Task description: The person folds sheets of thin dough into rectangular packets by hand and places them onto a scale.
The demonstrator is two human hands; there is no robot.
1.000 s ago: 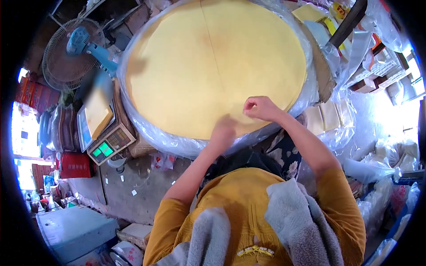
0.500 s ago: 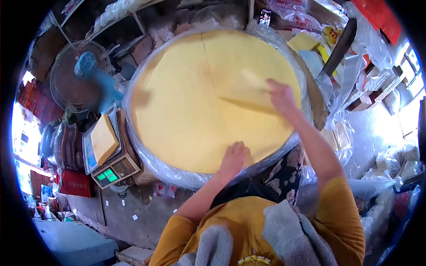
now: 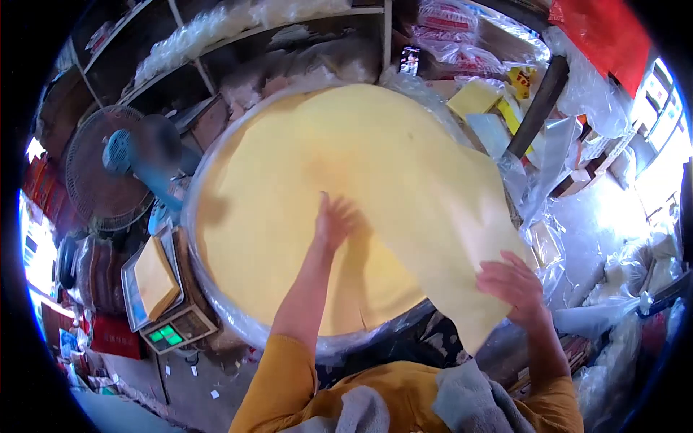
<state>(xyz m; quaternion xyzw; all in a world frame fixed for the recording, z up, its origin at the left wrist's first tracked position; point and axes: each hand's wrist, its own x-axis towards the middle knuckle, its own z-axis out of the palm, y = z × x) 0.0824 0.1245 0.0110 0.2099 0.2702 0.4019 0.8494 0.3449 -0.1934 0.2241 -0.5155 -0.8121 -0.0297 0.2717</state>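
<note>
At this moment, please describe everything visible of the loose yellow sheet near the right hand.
The pale yellow sheet looks thin, plain and flexible. Its far part spreads over the round yellow surface; its near part hangs past the rim, tapering to a corner. The right hand meets its edge; the grip is unclear.

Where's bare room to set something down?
Bare: the yellow round between the scale and left hand; floor between the scale and left sleeve, paper scraps aside. Crowded: beyond the lifted sheet at right, with packets and clear plastic; the scale's top, holding stacked sheets.
</note>
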